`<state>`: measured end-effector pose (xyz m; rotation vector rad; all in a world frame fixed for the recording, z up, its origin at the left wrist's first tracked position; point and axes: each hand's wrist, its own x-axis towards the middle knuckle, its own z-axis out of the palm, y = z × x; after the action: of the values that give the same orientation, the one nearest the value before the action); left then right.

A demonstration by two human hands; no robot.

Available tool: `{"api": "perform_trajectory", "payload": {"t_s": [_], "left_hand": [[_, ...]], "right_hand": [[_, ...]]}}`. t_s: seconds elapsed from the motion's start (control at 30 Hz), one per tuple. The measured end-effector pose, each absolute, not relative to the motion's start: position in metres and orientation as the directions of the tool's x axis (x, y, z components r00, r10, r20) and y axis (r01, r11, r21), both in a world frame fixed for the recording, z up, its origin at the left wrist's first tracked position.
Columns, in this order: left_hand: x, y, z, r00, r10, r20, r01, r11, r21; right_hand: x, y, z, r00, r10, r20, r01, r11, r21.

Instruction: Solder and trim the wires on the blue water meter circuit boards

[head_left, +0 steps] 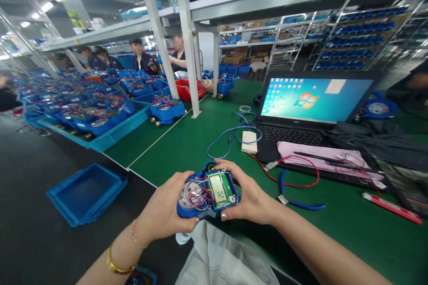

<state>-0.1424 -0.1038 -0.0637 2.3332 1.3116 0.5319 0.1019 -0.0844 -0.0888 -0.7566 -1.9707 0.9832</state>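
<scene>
My pale clothing (224, 258) lies nearest, below the blue meter (206, 192). My left hand (170, 202) and right hand (250, 193) grasp its opposite ends; its long axis spans between them, screen (218, 189) toward my right, by the green table's (174, 149) near edge.

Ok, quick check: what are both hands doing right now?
Left hand: closed around one end of the blue meter, holding it.
Right hand: holding the same meter, at the green circuit board end.
</scene>
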Motion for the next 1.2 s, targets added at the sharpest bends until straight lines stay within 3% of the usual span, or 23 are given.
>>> {"api": "perform_trajectory", "payload": {"t_s": [0.17, 0.6, 0.8, 0.97, 1.07, 1.2], "left_hand": [[-0.143, -0.104, -0.063, 0.489, 0.865, 0.115, 0.707, -0.470, 0.528], [-0.146, -0.104, -0.060, 0.521, 0.850, 0.081, 0.669, -0.465, 0.580], [-0.144, -0.107, -0.055, 0.415, 0.888, 0.198, 0.354, -0.358, 0.864], [-0.138, -0.106, -0.058, 0.260, 0.935, 0.239, 0.322, -0.318, 0.892], [-0.137, -0.105, -0.059, 0.206, 0.951, 0.230, 0.334, -0.289, 0.897], [-0.139, -0.111, -0.057, 0.175, 0.963, 0.204, 0.340, -0.253, 0.906]], "right_hand": [[0.111, -0.079, -0.085, -0.588, 0.718, 0.373, 0.194, 0.573, -0.796], [0.113, -0.073, -0.087, -0.577, 0.762, 0.293, 0.163, 0.459, -0.873], [0.115, -0.073, -0.087, -0.606, 0.756, 0.248, 0.158, 0.420, -0.894], [0.123, -0.074, -0.087, -0.626, 0.759, 0.181, 0.141, 0.338, -0.931], [0.143, -0.077, -0.083, -0.557, 0.810, 0.184, 0.235, 0.367, -0.900], [0.194, -0.095, -0.086, -0.332, 0.925, 0.185, 0.531, 0.346, -0.774]]}}
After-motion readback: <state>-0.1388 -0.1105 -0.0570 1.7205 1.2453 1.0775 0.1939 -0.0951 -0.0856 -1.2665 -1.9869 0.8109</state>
